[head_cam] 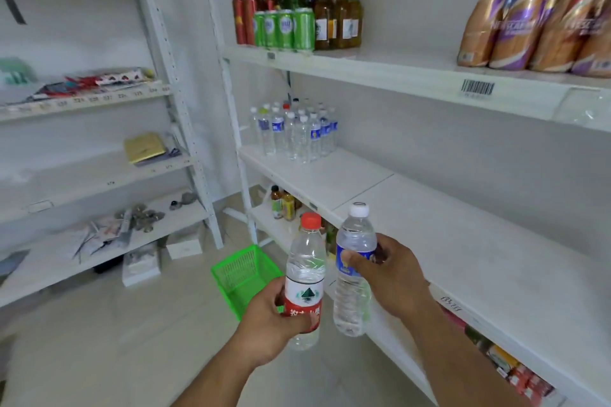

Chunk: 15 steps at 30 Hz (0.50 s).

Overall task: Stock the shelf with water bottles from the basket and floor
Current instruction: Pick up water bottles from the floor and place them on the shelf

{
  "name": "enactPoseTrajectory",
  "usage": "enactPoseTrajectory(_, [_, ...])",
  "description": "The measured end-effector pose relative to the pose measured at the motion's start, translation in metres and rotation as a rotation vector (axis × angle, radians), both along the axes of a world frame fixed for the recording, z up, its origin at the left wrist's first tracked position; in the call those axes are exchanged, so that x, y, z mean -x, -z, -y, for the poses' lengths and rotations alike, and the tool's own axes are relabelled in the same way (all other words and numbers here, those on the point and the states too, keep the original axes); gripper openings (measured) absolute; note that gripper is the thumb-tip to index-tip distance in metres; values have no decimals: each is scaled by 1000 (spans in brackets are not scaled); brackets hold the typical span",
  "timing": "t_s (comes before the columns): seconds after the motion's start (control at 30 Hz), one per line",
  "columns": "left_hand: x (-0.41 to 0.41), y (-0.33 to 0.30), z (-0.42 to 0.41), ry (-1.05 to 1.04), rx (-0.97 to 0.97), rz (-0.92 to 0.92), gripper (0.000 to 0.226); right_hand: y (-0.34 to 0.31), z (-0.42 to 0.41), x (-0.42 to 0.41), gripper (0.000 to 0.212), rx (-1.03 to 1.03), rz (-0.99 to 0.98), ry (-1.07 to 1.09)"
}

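The left hand (274, 315) grips a red-capped bottle (305, 277) around its label; the right hand (388, 277) wraps a white-capped bottle (354, 269), both upright before the white shelf (463, 241). Below sits a green basket (243, 274), seemingly empty. More water bottles (296, 132) cluster at the shelf's far end.

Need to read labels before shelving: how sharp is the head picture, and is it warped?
Head view: both held bottles, red-capped and white-capped, fairly sharp; coffee bottles top right smeared; shelf edges bow from the wide lens; lighting even.
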<state>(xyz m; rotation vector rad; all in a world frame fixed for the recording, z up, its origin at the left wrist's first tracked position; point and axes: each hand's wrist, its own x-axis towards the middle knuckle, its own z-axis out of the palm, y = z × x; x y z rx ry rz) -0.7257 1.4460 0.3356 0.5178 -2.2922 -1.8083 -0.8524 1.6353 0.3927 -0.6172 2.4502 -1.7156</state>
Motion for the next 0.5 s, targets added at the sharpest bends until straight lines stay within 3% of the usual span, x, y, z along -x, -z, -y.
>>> enactPoseTrajectory(0.5, [25, -1, 125, -40, -32, -40, 56, -14, 137, 22, 27, -10, -34, -21])
